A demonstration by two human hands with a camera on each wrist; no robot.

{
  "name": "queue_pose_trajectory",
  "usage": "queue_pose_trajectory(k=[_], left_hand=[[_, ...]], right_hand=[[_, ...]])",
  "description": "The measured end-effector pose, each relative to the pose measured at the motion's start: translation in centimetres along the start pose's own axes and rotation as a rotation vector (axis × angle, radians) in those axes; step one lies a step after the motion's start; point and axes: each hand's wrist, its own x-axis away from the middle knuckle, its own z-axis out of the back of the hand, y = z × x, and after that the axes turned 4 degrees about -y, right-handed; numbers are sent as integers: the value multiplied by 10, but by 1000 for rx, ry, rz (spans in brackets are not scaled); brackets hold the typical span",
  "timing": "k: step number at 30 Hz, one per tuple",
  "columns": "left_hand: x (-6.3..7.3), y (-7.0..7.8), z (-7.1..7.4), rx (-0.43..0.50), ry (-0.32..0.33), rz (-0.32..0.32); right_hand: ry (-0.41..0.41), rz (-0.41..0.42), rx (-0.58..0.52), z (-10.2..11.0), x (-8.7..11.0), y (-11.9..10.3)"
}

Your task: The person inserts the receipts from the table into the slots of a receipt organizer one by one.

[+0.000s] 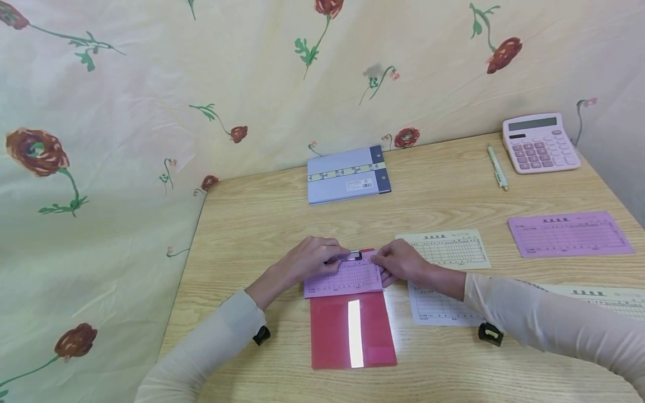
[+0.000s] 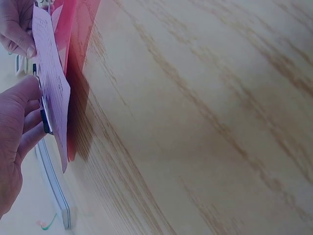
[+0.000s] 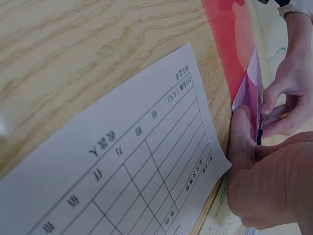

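A glossy red clipboard [image 1: 327,336] lies on the wooden table, with a pink printed form [image 1: 347,280] across its upper part. At its top edge sits a metal clip with black ends [image 1: 355,255], which my left hand [image 1: 313,260] pinches between thumb and fingers. On the right, my right hand [image 1: 405,260] grips the form's edge near the top corner, thumb above and fingers beneath. The right wrist view shows the form [image 3: 254,81] bowed up off the board. Whether its top edge lies under the clip is hard to tell.
White forms [image 1: 448,249] lie to the right, partly beneath my right forearm. Farther right is another pink form [image 1: 569,234], with a green pen [image 1: 496,167] and a pink-and-white calculator [image 1: 541,144] behind. A blue-grey notebook [image 1: 347,175] rests near the floral cloth at the back.
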Motion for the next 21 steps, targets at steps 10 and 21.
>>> queue_pose_trajectory(k=[10,21], left_hand=[[0,-1,-1,4,16,-21],[0,-2,-2,15,16,-18]], right_hand=[[8,18,1,-2,2,-1],[3,24,-13,0,0,2]])
